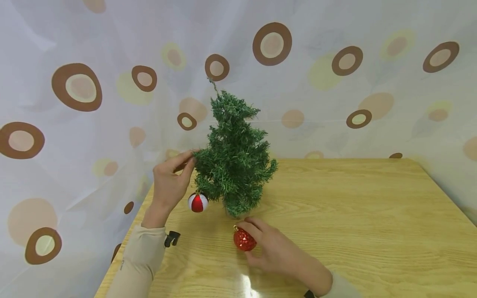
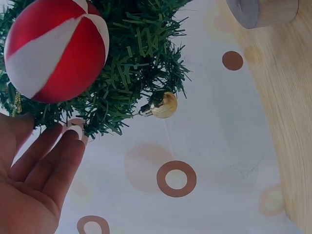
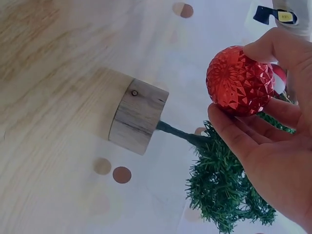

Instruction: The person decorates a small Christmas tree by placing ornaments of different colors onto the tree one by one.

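Note:
A small green artificial Christmas tree (image 1: 236, 155) stands on the table, its top tip bent to the left. On its left side my left hand (image 1: 170, 182) pinches the end of a branch between thumb and fingers. Just below that hand a red-and-white striped bauble (image 1: 198, 203) hangs from a lower branch. In front of the tree my right hand (image 1: 277, 250) holds a shiny red faceted bauble (image 3: 239, 82) by its sides, its gold cap towards the left in the head view. A small gold bauble (image 2: 165, 105) hangs among the branches in the left wrist view.
The tree's round wooden base (image 3: 139, 116) sits on the wood-grain table (image 1: 354, 215). A pale sheet with brown rings (image 1: 272, 43) hangs behind and to the left. A black strap piece (image 1: 172, 239) shows at the left sleeve.

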`<control>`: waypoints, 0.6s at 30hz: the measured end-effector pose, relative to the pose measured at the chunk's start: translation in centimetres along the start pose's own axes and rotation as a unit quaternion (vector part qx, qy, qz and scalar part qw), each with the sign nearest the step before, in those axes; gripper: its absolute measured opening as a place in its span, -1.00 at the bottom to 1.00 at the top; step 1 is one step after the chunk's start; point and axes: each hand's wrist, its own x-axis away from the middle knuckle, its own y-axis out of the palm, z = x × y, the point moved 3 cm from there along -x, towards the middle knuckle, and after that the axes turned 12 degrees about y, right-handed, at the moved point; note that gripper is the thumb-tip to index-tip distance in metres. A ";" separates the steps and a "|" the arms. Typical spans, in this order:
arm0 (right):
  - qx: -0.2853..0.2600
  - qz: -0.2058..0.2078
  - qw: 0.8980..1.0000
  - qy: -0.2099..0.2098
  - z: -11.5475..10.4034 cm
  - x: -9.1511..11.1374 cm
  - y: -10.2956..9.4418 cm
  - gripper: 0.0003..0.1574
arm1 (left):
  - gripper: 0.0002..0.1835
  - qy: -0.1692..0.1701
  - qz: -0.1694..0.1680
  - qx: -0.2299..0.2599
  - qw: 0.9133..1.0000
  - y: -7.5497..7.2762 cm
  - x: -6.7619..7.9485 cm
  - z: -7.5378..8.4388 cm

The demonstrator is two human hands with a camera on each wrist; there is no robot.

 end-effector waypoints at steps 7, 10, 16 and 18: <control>-0.010 0.025 1.000 0.009 0.3 0.5 -1.4 -0.09 | -0.70 -0.005 0.006 0.013 1.000 0.0 0.4 0.2; -0.022 0.036 0.999 0.014 0.5 0.5 -2.2 -0.08 | -0.69 -0.006 0.009 0.018 1.000 0.0 0.5 0.4; -0.027 0.074 0.997 0.002 0.6 0.4 -3.7 -0.05 | -0.67 -0.010 0.021 0.014 1.000 0.0 0.6 0.9; -0.026 0.085 0.996 -0.002 0.6 0.3 -4.2 -0.05 | -0.67 -0.014 0.027 0.013 0.999 -0.1 0.6 1.1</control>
